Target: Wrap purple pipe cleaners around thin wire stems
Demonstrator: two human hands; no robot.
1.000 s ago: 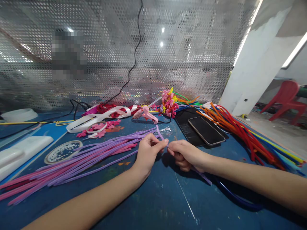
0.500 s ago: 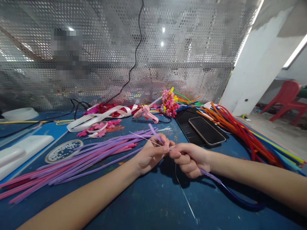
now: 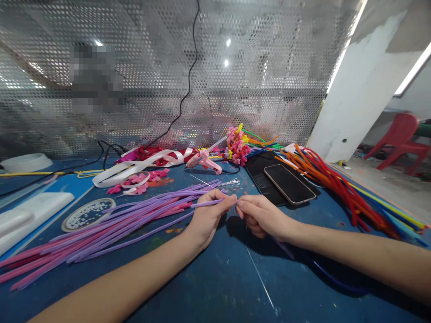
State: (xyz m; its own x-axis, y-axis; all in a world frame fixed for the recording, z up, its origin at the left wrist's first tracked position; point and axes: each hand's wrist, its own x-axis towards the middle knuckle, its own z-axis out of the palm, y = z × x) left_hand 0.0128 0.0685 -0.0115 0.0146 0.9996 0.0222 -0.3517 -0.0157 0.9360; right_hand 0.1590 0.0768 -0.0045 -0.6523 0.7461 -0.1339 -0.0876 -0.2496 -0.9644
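Note:
My left hand (image 3: 209,217) pinches a light purple pipe cleaner (image 3: 206,203) between thumb and fingertips, its free end sticking out leftward. Close beside it, my right hand (image 3: 264,216) is closed, thumb against index finger, on the same purple strand. A purple length hangs below my right wrist, near a dark blue curved strand (image 3: 332,279) on the table. One thin wire (image 3: 202,181) pokes up behind my left hand; where it is held is hidden. Another straight stretch of wire (image 3: 261,279) shows below the hands.
Purple and pink pipe cleaners (image 3: 134,224) lie to the left. Behind are a pink glue gun (image 3: 204,161), white ribbon (image 3: 117,174) and a pink flower bunch (image 3: 237,146). A phone (image 3: 289,184) and red and orange pipe cleaners (image 3: 350,197) lie to the right.
The purple pipe cleaner's free end has swung from pointing upward to lying leftward across my left hand. My right hand has turned, its fingers now curled lower, and the hands are slightly apart.

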